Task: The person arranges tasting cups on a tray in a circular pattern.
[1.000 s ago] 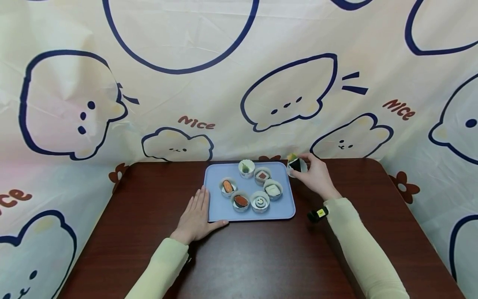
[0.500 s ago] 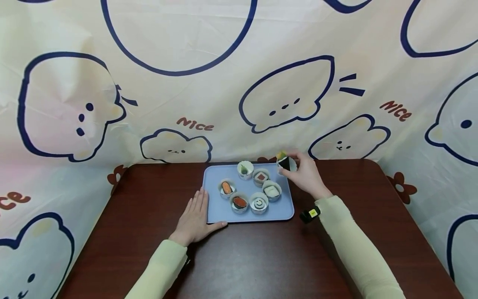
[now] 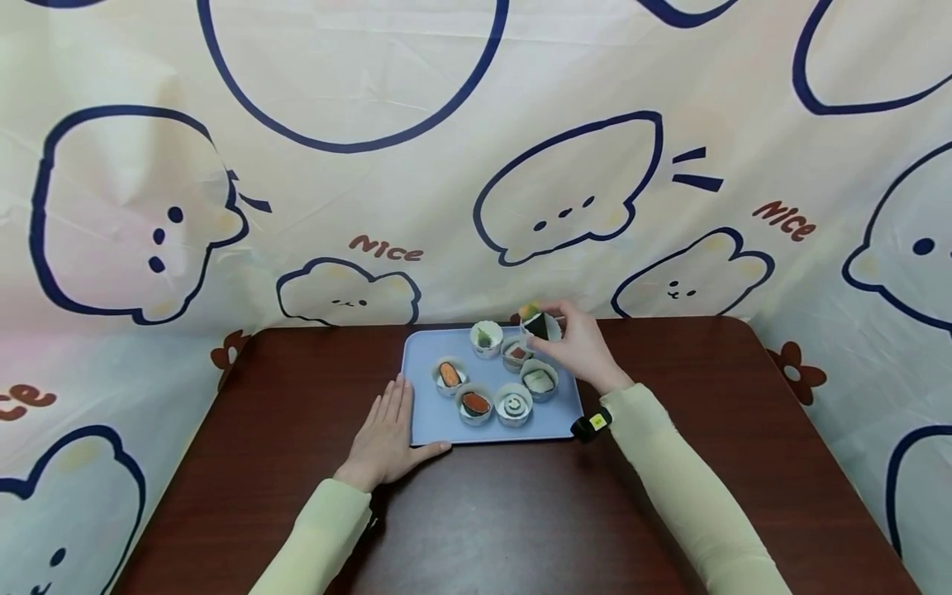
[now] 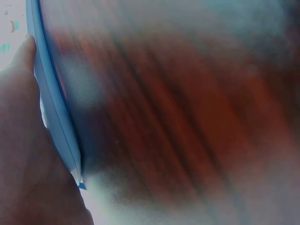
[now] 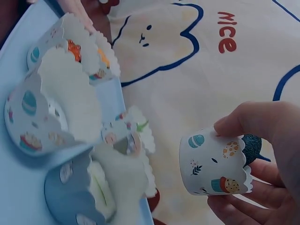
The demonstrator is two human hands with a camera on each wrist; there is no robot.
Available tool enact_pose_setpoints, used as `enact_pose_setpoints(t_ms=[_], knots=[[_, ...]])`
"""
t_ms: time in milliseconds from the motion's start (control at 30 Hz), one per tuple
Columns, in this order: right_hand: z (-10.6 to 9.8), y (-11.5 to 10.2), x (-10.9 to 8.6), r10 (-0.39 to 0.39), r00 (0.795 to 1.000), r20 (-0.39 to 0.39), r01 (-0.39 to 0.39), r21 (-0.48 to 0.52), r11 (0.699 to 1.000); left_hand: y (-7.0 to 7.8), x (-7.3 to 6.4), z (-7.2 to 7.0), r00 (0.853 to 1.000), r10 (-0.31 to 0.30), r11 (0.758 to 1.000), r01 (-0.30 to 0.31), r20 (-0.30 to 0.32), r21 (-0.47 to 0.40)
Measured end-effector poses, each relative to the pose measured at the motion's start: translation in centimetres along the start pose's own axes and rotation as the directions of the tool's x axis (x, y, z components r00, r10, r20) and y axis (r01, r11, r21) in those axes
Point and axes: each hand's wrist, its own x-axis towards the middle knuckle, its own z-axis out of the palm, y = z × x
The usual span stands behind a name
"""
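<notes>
My right hand (image 3: pixel 583 349) grips a white paper baking cup (image 5: pixel 204 164) with scalloped rim and small printed cakes. A dark piece (image 3: pixel 536 327), yellow-green on top, shows in its mouth. In the head view this cup overlaps the back right of a light blue tray (image 3: pixel 434 421). Several similar cups stand on the tray, among them one with an orange-topped piece (image 3: pixel 449 374), one with a white swirl (image 3: pixel 513 405) and one with something green (image 3: pixel 485 340). My left hand (image 3: pixel 381 438) lies with straight fingers along the tray's left edge, its thumb at the front left corner.
The tray lies near the back edge of a dark brown wooden table (image 3: pixel 506 512). Right behind the table hangs a pale curtain (image 3: pixel 357 198) with blue cartoon outlines. A black device with a yellow label (image 3: pixel 591 424) sits at my right wrist.
My right hand has moved left with the paper cup, from beyond the tray's right edge to over its back right part. The left hand has stayed at the tray's left edge.
</notes>
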Motion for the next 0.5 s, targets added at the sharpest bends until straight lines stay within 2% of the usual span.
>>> enact_pose_setpoints(t_ms=[500], knots=[[3.3,-2.2,1.7,-0.055,0.994,0.098,0.055,0.003,0.998,0.1,-0.1,-0.1,1.0,-0.015,1.0,0.015,0.009,0.007]])
